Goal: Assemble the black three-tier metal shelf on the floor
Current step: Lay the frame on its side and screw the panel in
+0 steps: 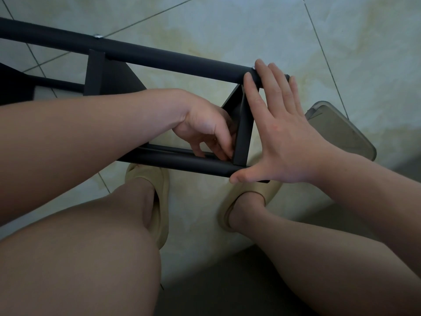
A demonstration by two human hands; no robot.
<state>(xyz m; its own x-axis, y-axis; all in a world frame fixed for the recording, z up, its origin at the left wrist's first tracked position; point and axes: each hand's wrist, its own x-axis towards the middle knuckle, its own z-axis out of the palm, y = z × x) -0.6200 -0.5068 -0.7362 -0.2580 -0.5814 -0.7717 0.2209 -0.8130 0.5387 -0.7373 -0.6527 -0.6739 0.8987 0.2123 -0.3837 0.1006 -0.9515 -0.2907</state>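
Note:
The black metal shelf lies on its side on the tiled floor. Its far pole [159,57] runs from the upper left to the centre right, and its near pole [182,164] lies just above my feet. A black end shelf panel [243,131] stands edge-on between the two poles. My right hand [280,131] is spread flat over the poles' right ends, fingers straight on the far pole's tip and thumb on the near pole's end. My left hand [209,131] reaches inside the frame, its fingertips curled against the panel's lower edge where it meets the near pole.
A second black shelf panel [95,75] joins the far pole further left, with a silver screw [98,36] above it. A grey stool [341,131] stands at the right. My knees and both feet in beige slippers [157,201] sit under the frame.

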